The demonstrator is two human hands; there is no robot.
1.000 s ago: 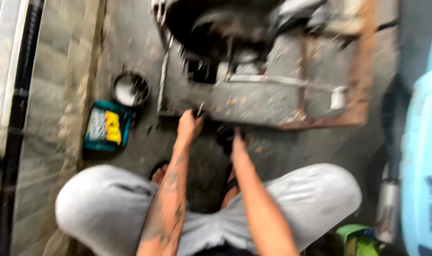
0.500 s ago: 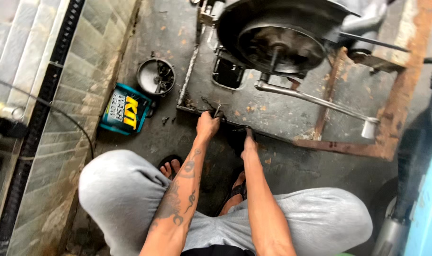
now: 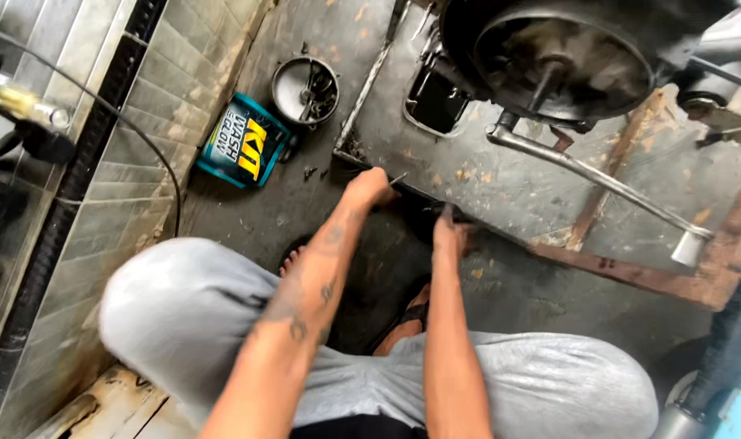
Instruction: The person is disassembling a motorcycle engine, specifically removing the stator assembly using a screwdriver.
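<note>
1. Head view, looking down on a squatting person in grey trousers; both bare forearms reach forward to the near edge of a greasy metal tray (image 3: 500,175).
2. Left hand (image 3: 369,187): curled narrow at the tray's near left corner, fingers closed round a thin metal tool (image 3: 398,177) whose tip pokes out to the right. Kind of tool not discernible.
3. Right hand (image 3: 450,236): fingers bent over a dark part (image 3: 425,218) lying on the tray's near edge; grip or mere touch cannot be told, the part being in shadow.
4. Hands near each other, not touching; dark part between them.
5. Tray set in a rusty frame (image 3: 630,272) on the concrete floor, under a scooter's engine with its round housing (image 3: 561,61) open.
6. Kick lever (image 3: 598,183) runs from the housing down and right across the tray.
7. Black square opening (image 3: 432,102) in the tray, left of the housing.
8. Round tin (image 3: 305,89) with small parts on the floor, well left of the tray; teal packet (image 3: 242,142) just beside it, lower left.
9. Sandalled feet below the hands, between the knees.
10. Tiled wall and black cable along the left.
</note>
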